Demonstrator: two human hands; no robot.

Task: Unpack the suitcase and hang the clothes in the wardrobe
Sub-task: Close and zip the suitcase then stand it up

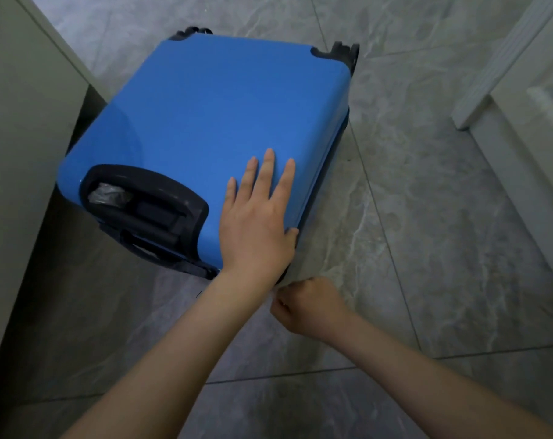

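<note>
A closed blue hard-shell suitcase (pixel 212 122) lies flat on the grey tiled floor, its black wheels at the far end and its black handle recess (pixel 142 204) at the near left. My left hand (pixel 256 217) rests flat on the lid near the near right corner, fingers straight and thumb over the edge. My right hand (pixel 307 304) sits just below that corner with curled fingers, pinching something small at the suitcase's edge; what it pinches is hidden.
A pale cabinet side (pixel 25 128) stands close against the suitcase on the left. A white door frame (pixel 497 74) runs along the right. Grey marble-patterned floor tiles (pixel 427 217) spread between the suitcase and the frame.
</note>
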